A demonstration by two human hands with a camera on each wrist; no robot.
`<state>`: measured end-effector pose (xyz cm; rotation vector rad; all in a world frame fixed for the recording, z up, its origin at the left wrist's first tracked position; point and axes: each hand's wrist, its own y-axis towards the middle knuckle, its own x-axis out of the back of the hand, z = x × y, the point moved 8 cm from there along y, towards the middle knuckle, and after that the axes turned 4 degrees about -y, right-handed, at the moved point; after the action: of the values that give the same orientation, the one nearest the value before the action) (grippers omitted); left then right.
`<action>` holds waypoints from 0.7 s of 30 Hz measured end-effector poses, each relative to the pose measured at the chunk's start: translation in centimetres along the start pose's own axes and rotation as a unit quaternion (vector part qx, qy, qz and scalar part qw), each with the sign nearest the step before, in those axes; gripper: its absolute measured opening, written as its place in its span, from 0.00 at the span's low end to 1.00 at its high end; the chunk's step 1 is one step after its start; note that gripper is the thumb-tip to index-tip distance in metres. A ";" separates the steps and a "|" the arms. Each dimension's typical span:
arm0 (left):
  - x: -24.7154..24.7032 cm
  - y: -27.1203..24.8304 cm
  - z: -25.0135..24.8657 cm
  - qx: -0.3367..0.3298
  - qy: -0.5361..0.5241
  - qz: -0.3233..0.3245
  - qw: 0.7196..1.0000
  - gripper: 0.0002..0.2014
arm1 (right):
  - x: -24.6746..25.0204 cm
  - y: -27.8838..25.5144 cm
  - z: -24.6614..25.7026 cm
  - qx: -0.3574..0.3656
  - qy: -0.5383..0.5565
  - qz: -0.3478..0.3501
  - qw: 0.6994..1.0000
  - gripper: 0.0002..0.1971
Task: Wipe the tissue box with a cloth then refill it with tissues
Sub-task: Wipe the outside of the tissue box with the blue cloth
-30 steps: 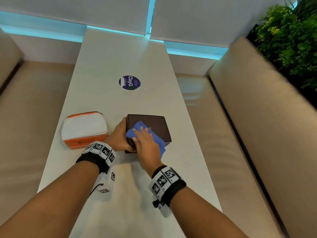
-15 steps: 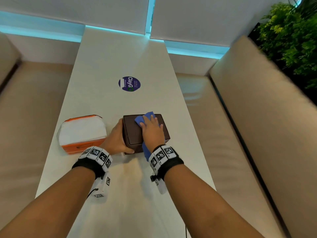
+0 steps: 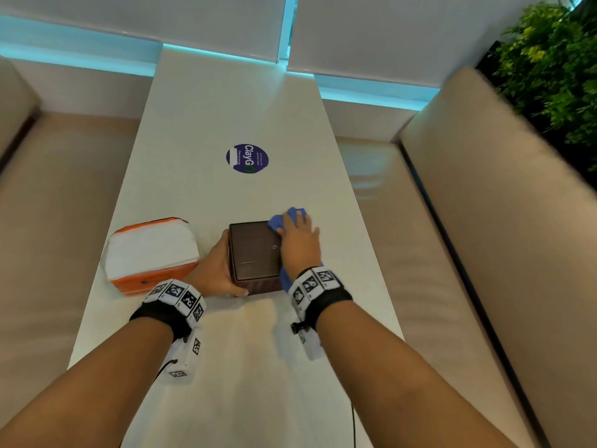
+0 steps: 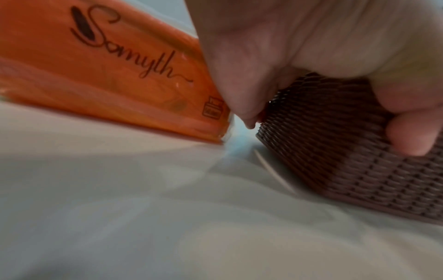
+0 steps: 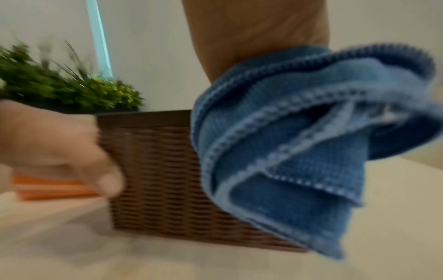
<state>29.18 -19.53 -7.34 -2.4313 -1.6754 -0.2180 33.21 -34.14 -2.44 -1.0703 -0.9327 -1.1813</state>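
Note:
A dark brown woven tissue box stands on the white table. My left hand grips its left side, thumb on the near face. My right hand lies flat, fingers straight, pressing a blue cloth against the box's right side; the cloth sticks out past the fingertips and hangs below the wrist. An orange and white pack of tissues lies just left of the box.
A round purple sticker sits on the table beyond the box. Beige bench seats run along both sides of the table. A green plant stands at the far right.
My right hand and the cloth slid from the near left of the box top across to its right side. The left hand kept its grip on the box.

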 end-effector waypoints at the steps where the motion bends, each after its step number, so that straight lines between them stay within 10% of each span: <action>1: 0.0 0.1 -0.1 -0.006 -0.005 0.006 1.000 0.57 | 0.4 0.4 -1.7 -0.018 0.022 -0.004 1.000 0.22; 5: 0.3 1.2 0.2 -0.007 -0.011 0.029 0.999 0.58 | 1.8 0.8 -7.8 -0.108 0.139 -0.012 0.984 0.20; 21: 0.8 4.1 1.1 0.011 -0.008 0.054 0.998 0.63 | -5.0 -2.1 -12.8 -0.204 -0.032 0.133 0.969 0.32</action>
<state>33.33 -19.96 -8.47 -2.5035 -1.5378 -0.1647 30.54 -45.45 -10.11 -1.5207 -0.5804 -1.1427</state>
